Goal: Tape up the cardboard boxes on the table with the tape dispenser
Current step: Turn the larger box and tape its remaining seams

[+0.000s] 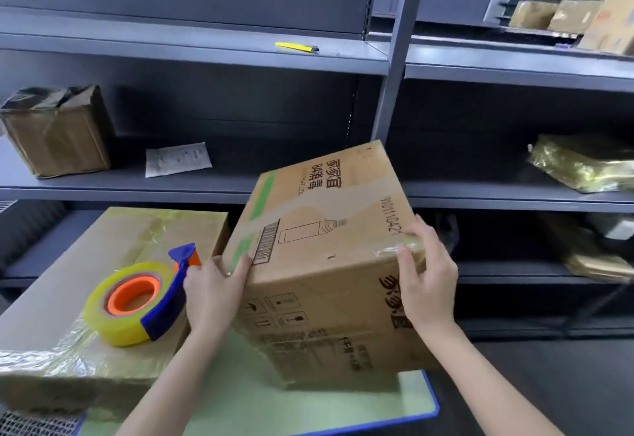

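A printed cardboard box (pixel 329 247) stands tilted on the green table mat (pixel 260 404), its far side raised. My left hand (pixel 212 291) grips its near left corner, and my right hand (pixel 429 274) grips its right edge over a strip of clear tape. To the left lies a flat taped cardboard box (pixel 68 298). On top of that box rests the tape dispenser (pixel 144 295), a blue handle around a yellowish tape roll with an orange core, just left of my left hand.
Grey metal shelving (pixel 206 54) runs behind the table. It holds a small wrapped box (pixel 58 130), a paper slip (pixel 176 159), a yellow utility knife (pixel 296 47) and several wrapped parcels (pixel 583 162) on the right. The mat has a blue edge (pixel 434 401).
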`<state>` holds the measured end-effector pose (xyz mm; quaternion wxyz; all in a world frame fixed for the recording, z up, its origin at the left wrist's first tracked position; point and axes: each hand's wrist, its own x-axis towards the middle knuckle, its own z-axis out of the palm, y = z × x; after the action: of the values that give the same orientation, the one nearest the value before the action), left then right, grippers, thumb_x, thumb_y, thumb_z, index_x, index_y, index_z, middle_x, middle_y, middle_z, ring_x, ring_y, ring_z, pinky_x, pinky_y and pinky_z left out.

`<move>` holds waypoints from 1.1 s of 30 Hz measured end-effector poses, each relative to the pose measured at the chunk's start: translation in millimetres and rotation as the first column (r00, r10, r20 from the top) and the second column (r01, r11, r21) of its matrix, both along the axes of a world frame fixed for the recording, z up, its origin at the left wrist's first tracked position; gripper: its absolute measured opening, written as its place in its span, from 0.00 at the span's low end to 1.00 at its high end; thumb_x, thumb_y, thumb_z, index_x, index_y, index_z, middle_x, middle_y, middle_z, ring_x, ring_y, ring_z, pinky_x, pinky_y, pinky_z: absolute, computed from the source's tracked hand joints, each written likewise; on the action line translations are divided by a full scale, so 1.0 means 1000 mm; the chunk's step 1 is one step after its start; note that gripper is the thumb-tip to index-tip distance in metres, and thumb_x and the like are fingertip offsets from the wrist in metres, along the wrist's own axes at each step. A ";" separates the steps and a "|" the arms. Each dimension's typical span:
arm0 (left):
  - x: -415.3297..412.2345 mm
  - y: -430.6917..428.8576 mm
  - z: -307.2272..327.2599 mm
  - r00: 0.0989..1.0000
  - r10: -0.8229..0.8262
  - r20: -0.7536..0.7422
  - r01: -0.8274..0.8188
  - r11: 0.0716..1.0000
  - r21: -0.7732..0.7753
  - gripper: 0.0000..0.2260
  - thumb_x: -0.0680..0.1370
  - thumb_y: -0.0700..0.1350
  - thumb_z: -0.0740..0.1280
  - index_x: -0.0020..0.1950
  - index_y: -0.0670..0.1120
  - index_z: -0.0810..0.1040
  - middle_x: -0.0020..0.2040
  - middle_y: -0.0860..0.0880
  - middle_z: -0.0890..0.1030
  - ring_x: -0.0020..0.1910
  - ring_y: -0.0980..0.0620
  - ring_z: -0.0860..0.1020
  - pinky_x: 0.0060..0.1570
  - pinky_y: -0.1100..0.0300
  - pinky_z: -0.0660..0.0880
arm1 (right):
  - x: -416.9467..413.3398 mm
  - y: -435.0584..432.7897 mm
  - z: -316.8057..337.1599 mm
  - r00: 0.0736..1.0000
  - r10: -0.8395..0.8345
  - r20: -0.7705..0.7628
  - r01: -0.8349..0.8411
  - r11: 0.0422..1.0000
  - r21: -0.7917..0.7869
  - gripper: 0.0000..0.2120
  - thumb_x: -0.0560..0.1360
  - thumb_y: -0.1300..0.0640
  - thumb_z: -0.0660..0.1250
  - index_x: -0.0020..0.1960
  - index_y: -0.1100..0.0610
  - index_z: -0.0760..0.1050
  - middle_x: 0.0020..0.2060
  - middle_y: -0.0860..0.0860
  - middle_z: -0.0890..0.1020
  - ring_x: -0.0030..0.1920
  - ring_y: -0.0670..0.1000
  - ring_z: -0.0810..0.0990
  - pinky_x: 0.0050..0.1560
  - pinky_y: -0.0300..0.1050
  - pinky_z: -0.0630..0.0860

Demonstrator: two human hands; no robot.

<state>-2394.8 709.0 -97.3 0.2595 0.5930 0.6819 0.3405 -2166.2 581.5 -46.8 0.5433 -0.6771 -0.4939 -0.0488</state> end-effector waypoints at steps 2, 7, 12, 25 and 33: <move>-0.001 -0.005 0.006 1.000 0.000 0.004 0.000 0.998 0.066 0.26 0.77 0.58 0.62 0.65 0.39 0.73 0.58 0.38 0.73 0.63 0.40 0.68 0.57 0.48 0.67 | 0.003 -0.006 -0.012 0.988 -0.019 -0.152 0.011 0.998 -0.055 0.12 0.73 0.56 0.58 0.55 0.53 0.73 0.57 0.51 0.80 0.44 0.37 0.77 0.43 0.30 0.70; -0.010 -0.014 -0.006 0.984 -0.099 0.147 0.076 0.985 0.158 0.20 0.82 0.52 0.55 0.59 0.39 0.78 0.51 0.41 0.75 0.54 0.45 0.69 0.53 0.52 0.64 | 0.002 -0.008 -0.041 0.940 -0.106 -0.325 0.012 0.961 -0.278 0.19 0.77 0.64 0.59 0.65 0.52 0.69 0.64 0.48 0.76 0.46 0.50 0.79 0.49 0.46 0.74; -0.019 -0.030 -0.015 0.913 -0.168 0.372 0.129 0.983 0.128 0.15 0.81 0.49 0.58 0.66 0.45 0.71 0.58 0.53 0.74 0.59 0.55 0.71 0.56 0.59 0.65 | -0.002 0.005 -0.037 0.969 -0.213 -0.124 0.119 0.845 -0.522 0.23 0.79 0.53 0.57 0.73 0.50 0.63 0.72 0.49 0.67 0.66 0.56 0.72 0.62 0.53 0.70; 0.016 -0.050 0.062 0.882 -0.456 0.118 0.321 0.766 0.557 0.22 0.76 0.56 0.56 0.62 0.46 0.77 0.53 0.53 0.80 0.53 0.55 0.77 0.51 0.59 0.72 | 0.019 -0.022 -0.067 0.715 -0.364 -0.597 0.183 0.921 -0.343 0.15 0.77 0.58 0.62 0.61 0.50 0.77 0.56 0.48 0.80 0.56 0.51 0.77 0.58 0.51 0.73; 0.052 -0.067 0.085 0.650 -0.741 -0.170 0.716 0.522 0.465 0.20 0.78 0.52 0.53 0.66 0.48 0.73 0.68 0.57 0.71 0.65 0.62 0.70 0.63 0.66 0.65 | 0.050 -0.022 -0.103 0.419 -0.480 -0.771 0.092 0.867 -0.490 0.16 0.79 0.56 0.55 0.63 0.49 0.76 0.55 0.51 0.80 0.56 0.56 0.77 0.61 0.55 0.73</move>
<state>-2342.7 642.4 -12.2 0.2343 0.8595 0.2539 0.3767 -2115.8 559.7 -150.1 0.5602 -0.7700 -0.0193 0.3047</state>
